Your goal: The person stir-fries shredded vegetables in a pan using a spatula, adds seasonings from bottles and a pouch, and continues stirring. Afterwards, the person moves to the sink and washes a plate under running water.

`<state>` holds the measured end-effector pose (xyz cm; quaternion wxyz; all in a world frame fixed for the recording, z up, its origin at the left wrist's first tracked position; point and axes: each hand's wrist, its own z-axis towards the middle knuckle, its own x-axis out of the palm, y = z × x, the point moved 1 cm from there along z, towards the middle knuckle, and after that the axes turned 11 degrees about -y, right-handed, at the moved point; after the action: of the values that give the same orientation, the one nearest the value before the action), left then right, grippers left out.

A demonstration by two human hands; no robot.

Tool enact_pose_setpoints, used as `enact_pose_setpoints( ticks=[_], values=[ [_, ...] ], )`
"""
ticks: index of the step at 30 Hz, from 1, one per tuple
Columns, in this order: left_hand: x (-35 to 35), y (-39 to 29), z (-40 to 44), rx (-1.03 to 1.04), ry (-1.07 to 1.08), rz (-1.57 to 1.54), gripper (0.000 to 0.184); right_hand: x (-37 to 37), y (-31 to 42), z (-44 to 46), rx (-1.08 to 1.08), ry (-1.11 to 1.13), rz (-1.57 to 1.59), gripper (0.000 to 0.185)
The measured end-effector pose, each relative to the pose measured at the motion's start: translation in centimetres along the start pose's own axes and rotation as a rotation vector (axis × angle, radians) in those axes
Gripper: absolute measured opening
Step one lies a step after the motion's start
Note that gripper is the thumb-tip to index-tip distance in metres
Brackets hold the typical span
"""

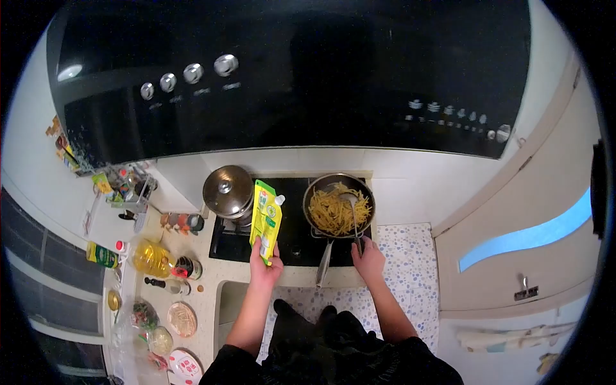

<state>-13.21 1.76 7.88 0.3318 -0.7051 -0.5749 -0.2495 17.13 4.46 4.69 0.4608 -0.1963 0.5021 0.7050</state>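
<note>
My left hand (265,266) is closed around the lower end of a yellow-green seasoning pouch (265,218) with a white spout cap, held over the stove's middle. In my right hand (369,260) is the handle of a metal spatula (355,215); its head rests among the food in the frying pan. Yellowish shredded food (333,215), perhaps potato strips, fills the frying pan (370,199) on the right burner. The pan's handle (325,262) points toward me, touched by neither hand.
A lidded pot (228,191) stands on the left of the black stove (295,251). On the left counter are an oil bottle (153,258), dark-labelled jar (187,267), and several plates. A sink (230,301) lies nearer me. The range hood (289,83) overhangs the stove.
</note>
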Motion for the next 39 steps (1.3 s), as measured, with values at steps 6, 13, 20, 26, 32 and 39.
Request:
enact_pose_setpoints(
  ticks=[6, 13, 20, 26, 32, 39],
  values=[
    [-2.5, -2.8, -2.5, -0.007, 0.026, -0.02, 0.029, 3.9, 10.1, 0.8, -0.27, 0.461, -0.054, 0.042],
    [-6.2, -6.6, -5.9, -0.017, -0.098, -0.042, 0.026, 20.2, 12.4, -2.1, -0.282, 0.868, -0.432, 0.039],
    [-12.8, -10.3, -6.4, -0.086, -0.058, -0.113, 0.032, 21.0, 15.5, -3.9, -0.183, 0.74, -0.422, 0.031],
    [-13.7, -13.7, -7.7, -0.028, -0.056, -0.145, 0.032, 17.8, 20.3, -5.5, 0.932, 0.714, 1.212, 0.02],
    [-13.9, -16.7, -9.8, 0.474, -0.186, 0.118, 0.028, 10.0, 32.6, -4.4, 0.728, 0.665, 1.487, 0.028],
    [-15.8, -19.4, -12.4, 0.657, -0.232, 0.138, 0.027, 10.4, 39.1, -8.9, 0.445, 0.573, 1.327, 0.035]
  ],
)
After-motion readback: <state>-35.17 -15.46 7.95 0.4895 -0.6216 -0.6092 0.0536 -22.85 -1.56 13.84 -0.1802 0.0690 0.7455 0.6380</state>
